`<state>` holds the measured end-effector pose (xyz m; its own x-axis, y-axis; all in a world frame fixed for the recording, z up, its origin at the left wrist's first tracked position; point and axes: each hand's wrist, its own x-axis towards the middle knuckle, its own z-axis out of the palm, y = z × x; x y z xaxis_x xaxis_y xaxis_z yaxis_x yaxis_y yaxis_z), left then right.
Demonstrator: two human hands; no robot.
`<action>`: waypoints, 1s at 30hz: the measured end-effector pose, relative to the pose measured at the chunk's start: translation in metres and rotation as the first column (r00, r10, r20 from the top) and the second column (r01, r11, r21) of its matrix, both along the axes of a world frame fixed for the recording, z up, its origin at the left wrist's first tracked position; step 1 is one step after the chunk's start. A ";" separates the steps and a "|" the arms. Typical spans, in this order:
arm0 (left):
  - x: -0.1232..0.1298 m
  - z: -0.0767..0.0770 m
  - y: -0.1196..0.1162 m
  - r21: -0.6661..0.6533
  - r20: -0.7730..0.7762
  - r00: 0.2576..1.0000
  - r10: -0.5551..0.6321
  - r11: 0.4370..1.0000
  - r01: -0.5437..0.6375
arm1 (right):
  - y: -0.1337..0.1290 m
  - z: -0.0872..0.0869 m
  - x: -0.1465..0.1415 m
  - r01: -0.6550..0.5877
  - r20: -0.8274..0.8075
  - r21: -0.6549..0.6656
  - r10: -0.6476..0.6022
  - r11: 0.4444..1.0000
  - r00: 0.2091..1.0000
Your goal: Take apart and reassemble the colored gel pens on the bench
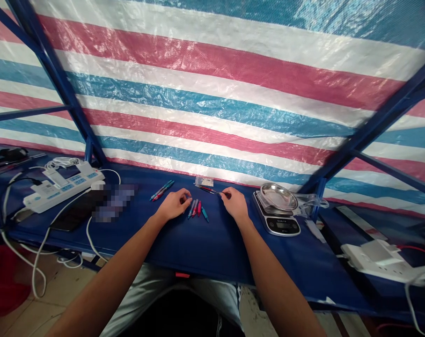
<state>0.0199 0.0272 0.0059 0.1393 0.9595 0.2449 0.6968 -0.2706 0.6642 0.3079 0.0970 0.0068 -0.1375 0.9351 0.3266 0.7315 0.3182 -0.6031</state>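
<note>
My left hand (177,204) rests on the blue table with its fingers curved and thumb apart, nothing visible between them. Just right of it lie several short pen parts (194,209) with clear, red and teal sections, and a teal piece (205,214) angled beside them. My right hand (235,202) is closed in a pinch at the right end of a slim dark, pen-like item (212,191); its exact kind is too small to tell. Behind it sits a small clear bag (204,180) with pale bits. Several teal and red pens (162,191) lie beyond my left hand.
A digital scale (282,225) with a steel bowl (279,195) stands right of my right hand, with clear plastic beside it. Power strips (63,187) and cables occupy the left, near a dark phone (70,215); another white strip (381,267) is at right. Striped sheeting (212,107) hangs behind.
</note>
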 end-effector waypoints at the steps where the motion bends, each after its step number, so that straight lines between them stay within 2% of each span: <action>1: 0.000 -0.001 0.000 -0.002 -0.010 1.000 -0.002 1.000 0.002 | -0.001 0.001 0.001 0.018 0.032 -0.008 -0.018 1.000 0.999; 4: 0.001 -0.003 0.001 0.015 -0.049 0.999 -0.002 1.000 0.003 | -0.007 0.006 0.002 0.010 0.086 -0.066 -0.005 0.998 0.996; 7: 0.002 -0.006 0.002 0.043 -0.071 0.997 0.004 0.999 -0.001 | -0.016 0.011 -0.001 -0.186 0.090 -0.157 0.202 0.970 0.975; 10: 0.002 -0.006 0.002 0.048 -0.057 0.998 0.014 0.999 -0.011 | -0.026 0.016 -0.006 -0.406 0.065 -0.216 0.427 0.888 0.902; 12: 0.001 -0.004 0.002 0.055 -0.033 0.999 0.025 0.998 -0.024 | -0.031 0.019 -0.010 -0.470 0.045 -0.242 0.494 0.849 0.868; 16: 0.001 -0.001 0.000 0.149 -0.013 1.000 -0.018 0.989 0.019 | -0.037 0.025 -0.012 -0.521 0.013 -0.267 0.543 0.811 0.840; 19: 0.005 0.002 -0.003 0.231 -0.105 0.988 -0.117 0.963 0.138 | -0.037 0.026 -0.010 -0.560 0.000 -0.277 0.583 0.781 0.812; 22: 0.012 0.003 -0.004 0.224 -0.186 0.966 -0.182 0.949 0.222 | -0.035 0.023 -0.010 -0.588 0.013 -0.277 0.615 0.760 0.788; 24: 0.016 0.002 -0.005 0.203 -0.197 0.958 -0.207 0.947 0.247 | -0.034 0.019 -0.012 -0.592 0.015 -0.269 0.618 0.760 0.786; 28: 0.020 0.000 -0.004 0.195 -0.177 0.959 -0.224 0.947 0.257 | -0.034 0.014 -0.019 -0.557 0.050 -0.228 0.581 0.798 0.812; 30: 0.020 -0.001 -0.004 0.200 -0.166 0.962 -0.216 0.948 0.247 | -0.035 0.014 -0.019 -0.564 0.033 -0.234 0.586 0.792 0.810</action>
